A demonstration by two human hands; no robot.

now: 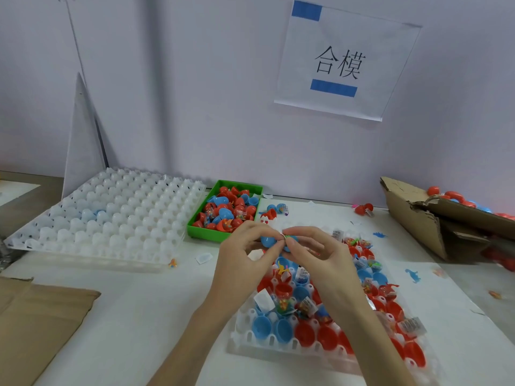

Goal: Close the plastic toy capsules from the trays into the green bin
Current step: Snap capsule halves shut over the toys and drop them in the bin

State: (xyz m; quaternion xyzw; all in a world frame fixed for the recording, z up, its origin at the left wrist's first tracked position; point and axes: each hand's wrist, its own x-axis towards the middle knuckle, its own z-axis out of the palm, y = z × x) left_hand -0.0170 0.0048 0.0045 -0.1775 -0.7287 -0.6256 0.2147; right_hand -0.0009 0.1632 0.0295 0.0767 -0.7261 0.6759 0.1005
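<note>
A blue capsule point(268, 240) is pinched between both grips, left hand point(245, 253) and right hand point(315, 253), above the filled tray point(278, 345) at the white worktop's point(156, 299) near edge. The green bin point(206, 232), full of red and blue capsules, sits toward the far edge beside an empty white tray point(111, 213). A wall sheet point(345, 59) reads "合模"; the capsule's seam is hidden by fingers.

Bare table point(156, 299) btwn the white tray point(111, 215) at left and the filled tray point(320, 310) at right: open lane toward the green bin point(195, 227). Both hands point(245, 252) point(317, 254) sit over the filled tray's far end, just in front of the bin's near right corner. Cardboard box point(423, 218) blocks far right. Flat cardboard point(36, 316) covers near-left corner. Small loose toys point(412, 274) scattered right of the filled tray.
</note>
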